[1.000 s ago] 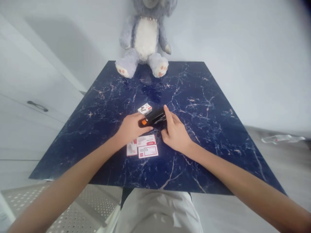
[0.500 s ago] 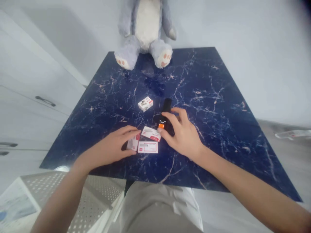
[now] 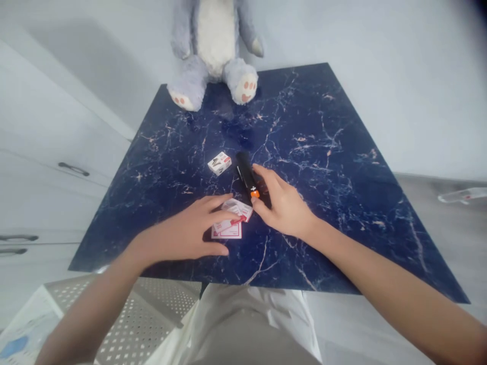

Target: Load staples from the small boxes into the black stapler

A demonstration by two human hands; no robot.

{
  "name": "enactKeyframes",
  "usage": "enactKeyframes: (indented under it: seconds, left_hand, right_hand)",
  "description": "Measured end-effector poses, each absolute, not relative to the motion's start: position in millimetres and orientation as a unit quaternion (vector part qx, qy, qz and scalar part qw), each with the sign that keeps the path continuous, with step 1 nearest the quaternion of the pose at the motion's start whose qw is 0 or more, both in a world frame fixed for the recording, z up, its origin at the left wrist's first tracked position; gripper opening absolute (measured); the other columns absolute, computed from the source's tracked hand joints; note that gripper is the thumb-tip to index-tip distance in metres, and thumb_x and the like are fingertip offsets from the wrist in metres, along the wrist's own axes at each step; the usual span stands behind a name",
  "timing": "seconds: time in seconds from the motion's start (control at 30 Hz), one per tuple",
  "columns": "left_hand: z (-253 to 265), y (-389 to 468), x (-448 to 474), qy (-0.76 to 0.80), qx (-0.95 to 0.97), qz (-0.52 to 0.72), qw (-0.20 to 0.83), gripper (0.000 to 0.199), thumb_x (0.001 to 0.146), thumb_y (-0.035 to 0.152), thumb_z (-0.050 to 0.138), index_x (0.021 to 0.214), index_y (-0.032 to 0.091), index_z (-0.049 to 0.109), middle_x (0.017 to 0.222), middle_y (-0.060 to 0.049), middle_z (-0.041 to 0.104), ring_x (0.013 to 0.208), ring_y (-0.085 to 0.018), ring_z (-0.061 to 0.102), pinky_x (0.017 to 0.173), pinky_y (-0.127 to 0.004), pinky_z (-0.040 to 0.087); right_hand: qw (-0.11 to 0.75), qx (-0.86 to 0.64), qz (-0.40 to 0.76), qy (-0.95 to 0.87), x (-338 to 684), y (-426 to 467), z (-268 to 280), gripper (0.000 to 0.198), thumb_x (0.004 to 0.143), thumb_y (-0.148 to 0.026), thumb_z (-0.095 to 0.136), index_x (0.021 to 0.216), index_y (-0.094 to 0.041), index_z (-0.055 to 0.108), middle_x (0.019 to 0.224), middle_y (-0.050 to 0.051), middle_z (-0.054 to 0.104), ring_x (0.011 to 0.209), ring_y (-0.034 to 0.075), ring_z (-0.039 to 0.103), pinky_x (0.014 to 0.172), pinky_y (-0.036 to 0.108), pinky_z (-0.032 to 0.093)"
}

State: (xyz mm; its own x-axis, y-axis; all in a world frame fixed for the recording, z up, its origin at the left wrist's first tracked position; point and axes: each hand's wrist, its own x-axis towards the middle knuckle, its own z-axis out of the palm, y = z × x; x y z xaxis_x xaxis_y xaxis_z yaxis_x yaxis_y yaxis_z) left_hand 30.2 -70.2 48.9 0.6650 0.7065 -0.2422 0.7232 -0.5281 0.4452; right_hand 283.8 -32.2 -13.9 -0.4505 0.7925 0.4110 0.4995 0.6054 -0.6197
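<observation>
My left hand (image 3: pixel 190 225) has its fingers apart over small white-and-red staple boxes. One tilted box (image 3: pixel 225 224) is partly under its fingers, overlapping a flat box with a red-outlined label (image 3: pixel 230 234) and another box (image 3: pixel 243 208) behind. Whether the fingertips press on the top box I cannot tell. My right hand (image 3: pixel 281 205) curls at the right side of a black stapler (image 3: pixel 247 175) with an orange end; the thumb touches that end and the index finger its side. Left of the stapler sits a white box with clips pictured on it (image 3: pixel 219 163).
A grey plush toy (image 3: pixel 216 45) sits at the back of the dark blue marbled table (image 3: pixel 304 116). White drawers (image 3: pixel 41 197) stand to the left. Below the front left edge is a perforated pale surface (image 3: pixel 125 329). A clear object (image 3: pixel 462 195) lies far right, off the table.
My left hand has shifted a box rightward onto the other two and spread its fingers. The stapler has turned, its far end now leaning left, with my right hand beside it. The view has shifted slightly.
</observation>
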Motion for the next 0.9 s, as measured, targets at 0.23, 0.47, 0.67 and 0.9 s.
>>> enactKeyframes:
  seconds: [0.23, 0.47, 0.67, 0.9]
  left_hand:
    - [22.9, -98.1, 47.8, 0.509, 0.845, 0.031, 0.164, 0.056, 0.084, 0.038, 0.07, 0.136, 0.031, 0.049, 0.141, -0.007, 0.05, 0.127, -0.031, 0.051, 0.107, -0.05, 0.046]
    - [21.8, -112.9, 24.5, 0.476, 0.862, 0.109, 0.132, 0.035, 0.089, 0.032, 0.067, 0.123, 0.03, 0.059, 0.132, -0.005, 0.06, 0.114, -0.023, 0.063, 0.098, -0.04, 0.056]
    - [22.4, -96.4, 30.4, 0.48, 0.847, 0.187, 0.133, 0.026, 0.087, 0.035, 0.07, 0.111, 0.028, 0.062, 0.124, -0.003, 0.065, 0.11, -0.021, 0.066, 0.099, -0.04, 0.055]
    - [29.8, -72.8, 48.7, 0.489, 0.851, 0.019, 0.187, 0.024, 0.093, 0.033, 0.059, 0.116, 0.026, 0.054, 0.129, -0.006, 0.061, 0.111, -0.024, 0.064, 0.095, -0.041, 0.053]
  right_hand:
    - [0.348, -0.404, 0.24, -0.811, 287.5, -32.6, -17.3, 0.075, 0.09, -0.027, 0.05, 0.156, -0.02, 0.016, 0.141, 0.016, 0.053, 0.111, 0.031, 0.061, 0.091, 0.051, 0.056]
    - [0.34, -0.403, 0.246, -0.813, 290.0, -31.1, -17.9, 0.074, 0.091, -0.027, 0.05, 0.157, -0.021, 0.015, 0.139, 0.015, 0.053, 0.11, 0.031, 0.062, 0.091, 0.05, 0.056]
    - [0.323, -0.377, 0.236, -0.835, 293.2, -30.8, -15.4, 0.062, 0.092, -0.024, 0.051, 0.15, -0.018, 0.031, 0.133, 0.015, 0.055, 0.11, 0.029, 0.061, 0.094, 0.047, 0.054]
    - [0.321, -0.372, 0.248, -0.835, 294.4, -25.6, -12.5, 0.062, 0.088, -0.023, 0.057, 0.147, -0.019, 0.036, 0.128, 0.013, 0.059, 0.104, 0.028, 0.064, 0.09, 0.044, 0.056]
